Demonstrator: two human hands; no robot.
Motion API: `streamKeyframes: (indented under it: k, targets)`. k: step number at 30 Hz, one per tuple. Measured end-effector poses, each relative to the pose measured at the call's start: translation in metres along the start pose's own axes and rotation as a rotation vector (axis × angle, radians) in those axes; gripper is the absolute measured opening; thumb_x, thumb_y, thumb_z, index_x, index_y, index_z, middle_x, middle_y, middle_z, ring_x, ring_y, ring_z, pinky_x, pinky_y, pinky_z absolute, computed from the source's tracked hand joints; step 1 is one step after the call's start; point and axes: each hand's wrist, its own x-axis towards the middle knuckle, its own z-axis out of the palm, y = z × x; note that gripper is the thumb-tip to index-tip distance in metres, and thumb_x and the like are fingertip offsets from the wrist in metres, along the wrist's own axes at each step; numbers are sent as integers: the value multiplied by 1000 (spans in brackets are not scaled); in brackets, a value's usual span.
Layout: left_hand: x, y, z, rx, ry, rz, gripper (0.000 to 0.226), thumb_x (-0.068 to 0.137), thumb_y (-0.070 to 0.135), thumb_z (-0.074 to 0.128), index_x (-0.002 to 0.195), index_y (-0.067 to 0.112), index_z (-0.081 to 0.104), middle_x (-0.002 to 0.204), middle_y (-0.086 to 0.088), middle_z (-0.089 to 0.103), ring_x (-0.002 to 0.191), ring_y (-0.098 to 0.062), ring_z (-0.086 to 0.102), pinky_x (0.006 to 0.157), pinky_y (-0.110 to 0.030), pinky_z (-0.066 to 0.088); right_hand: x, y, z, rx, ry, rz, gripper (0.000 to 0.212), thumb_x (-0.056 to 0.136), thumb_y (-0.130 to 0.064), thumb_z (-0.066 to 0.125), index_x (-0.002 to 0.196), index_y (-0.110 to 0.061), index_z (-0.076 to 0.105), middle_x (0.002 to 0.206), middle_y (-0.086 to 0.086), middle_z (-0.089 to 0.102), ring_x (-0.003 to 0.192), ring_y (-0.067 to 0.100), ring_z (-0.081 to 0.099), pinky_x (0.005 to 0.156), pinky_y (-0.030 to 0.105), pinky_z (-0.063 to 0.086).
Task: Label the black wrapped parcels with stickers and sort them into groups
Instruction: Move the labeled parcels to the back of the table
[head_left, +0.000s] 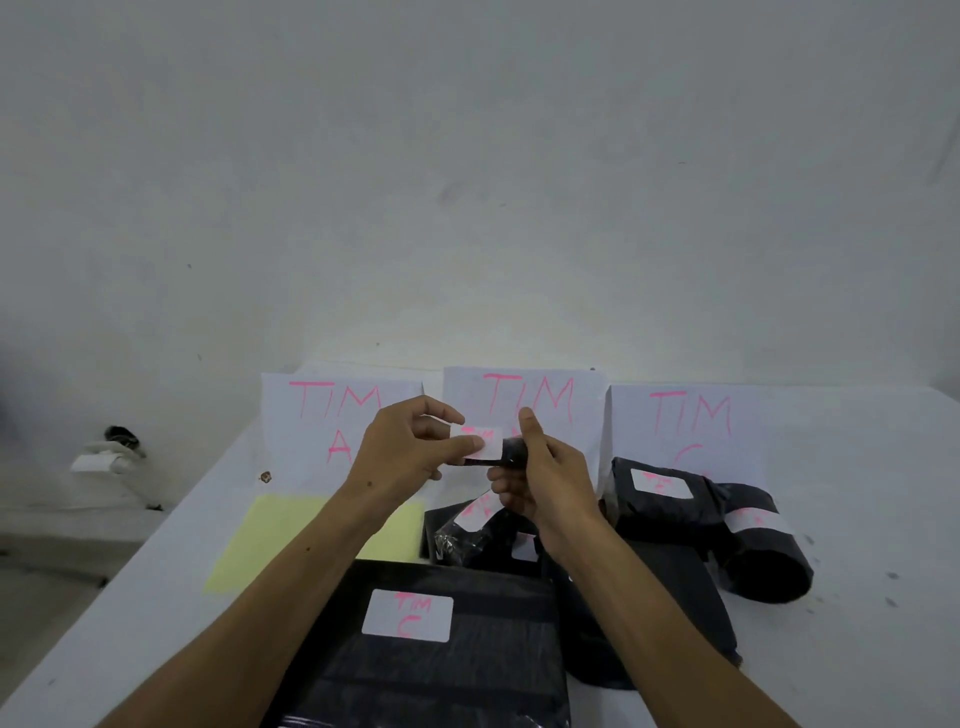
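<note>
- Head view: nearest, a flat black parcel (441, 660) lies labelled.
- Beyond it, right hand (545, 478) grips a small, likely light, crinkly parcel (511, 452).
- Left hand (405, 452) pinches a flimsy sticker (480, 442) against it.

Dim, flat, even light; soft shadows; slight overall blur; wide-angle bending at edges.

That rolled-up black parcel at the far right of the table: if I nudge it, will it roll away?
The rolled parcel lies on its side and looks cylindrical, so it may roll. Its crinkled plastic wrap suggests soft contents, which would probably damp rolling. It leans against another labelled parcel, which likely blocks it that way.
</note>
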Motion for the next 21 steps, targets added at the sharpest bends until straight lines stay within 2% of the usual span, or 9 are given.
streamKeyframes:
  k: [4, 7, 13, 17, 21]
  targets:
    - [1, -6, 5, 59, 48, 33, 28, 75, 28, 88, 94, 17, 70, 72, 1, 78, 70, -11, 76, 58, -20, 46, -1, 3, 1, 91, -33, 71, 45, 98, -50, 60, 99, -6, 68, 77, 19, 74, 56, 19, 67, 56, 28, 58]
    - [2, -7, 6, 86, 92, 59, 28, 75, 29, 88, 93, 18, 70, 70, 3, 77, 69, -9, 75, 53, -20, 48, 0, 7, 1, 12, -53, 90, 47, 99, -56, 54, 106, -12, 69, 82, 12, 78, 61, 16, 68, 56, 28, 54]
    - [3, -13, 7, 197, 130, 109, 33, 71, 36, 90, 92, 20, 70, 71, 5, 75, 65, -3, 72, 57, -15, 52, 2, 12, 5, -8, -45, 91, 42, 101, -55, 51, 95, -15, 65, 67, 8, 68, 54, 15, 54, 46, 25, 40]
    - [5, -16, 7, 250, 137, 137, 33, 69, 38, 91, 91, 23, 71, 75, 6, 73, 68, -5, 71, 65, -17, 56, 5, 14, 4, -18, -56, 93, 41, 102, -53, 51, 94, -15, 64, 66, 6, 65, 53, 16, 51, 45, 25, 37]
    - [4, -15, 8, 245, 118, 155, 31, 69, 33, 92, 91, 21, 72, 73, 7, 73, 65, -2, 68, 60, -11, 52, 7, 14, 3, -14, -51, 101, 39, 101, -53, 52, 93, -15, 62, 64, 5, 63, 50, 15, 49, 44, 25, 35]
